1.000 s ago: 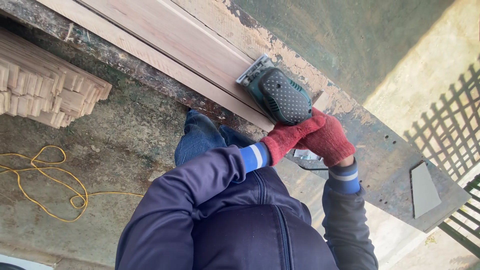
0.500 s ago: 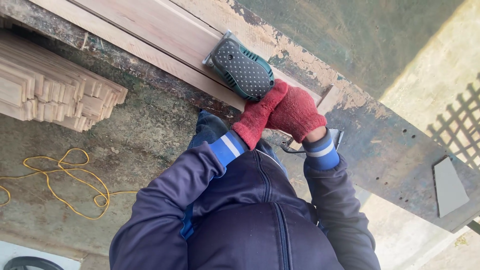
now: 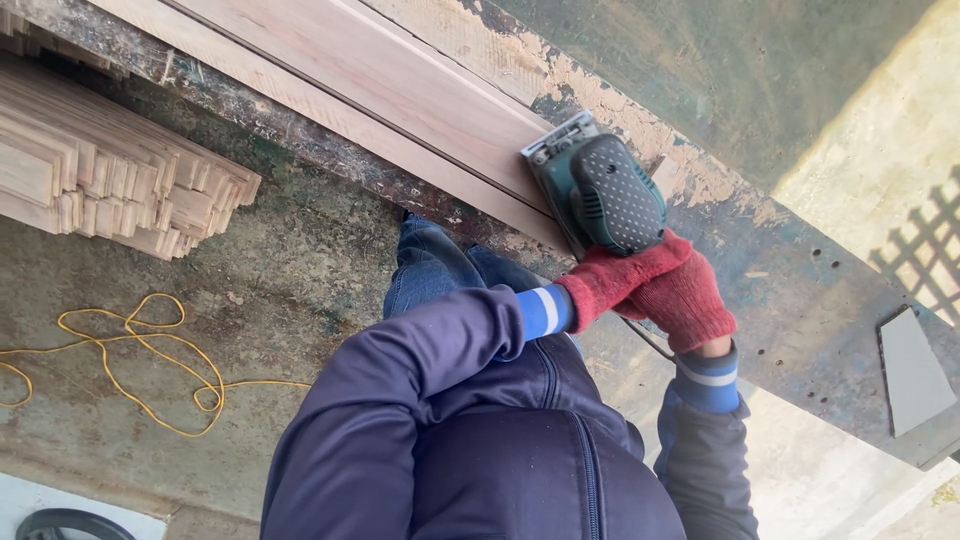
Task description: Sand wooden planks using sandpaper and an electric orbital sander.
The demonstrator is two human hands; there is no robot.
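Note:
A green and black electric sander (image 3: 598, 190) rests on the near end of a long pale wooden board (image 3: 380, 85) lying on a worn workbench (image 3: 800, 300). Both hands wear red knitted gloves. My left hand (image 3: 610, 280) and my right hand (image 3: 685, 290) are pressed together around the sander's rear handle. Dark blue jacket sleeves with blue and white cuffs cover my arms. The sander's cord (image 3: 645, 338) runs out under my hands.
A stack of cut wooden slats (image 3: 110, 180) lies at the left on the concrete floor. A yellow cable (image 3: 130, 370) coils on the floor below it. A grey flat piece (image 3: 910, 370) sits at the bench's right end.
The sander slid left along the board half a second ago, then came back right toward the board's end, with both hands staying on it.

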